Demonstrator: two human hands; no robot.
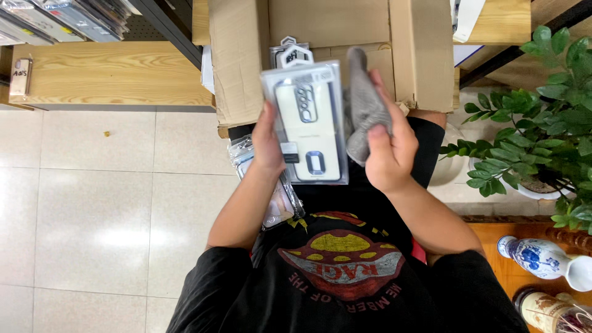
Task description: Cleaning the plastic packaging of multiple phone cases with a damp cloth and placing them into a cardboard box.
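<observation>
My left hand [267,143] grips the left edge of a clear plastic package [308,123] that holds a pale phone case with a dark camera cut-out. My right hand [387,143] is closed on a grey cloth [364,102], which rests against the package's right edge. Both are held over my lap, in front of an open cardboard box [237,61]. More packaged phone cases [290,54] stand inside the box, behind the one I hold. Several clear-wrapped cases [277,206] lie on my lap under my left forearm.
A wooden shelf [105,77] runs at the upper left, with hanging packaged items [55,18] above it. A green potted plant [542,123] stands at the right. A blue-and-white ceramic vase [542,258] and a bottle [549,311] sit at the lower right. Pale floor tiles [92,216] fill the left.
</observation>
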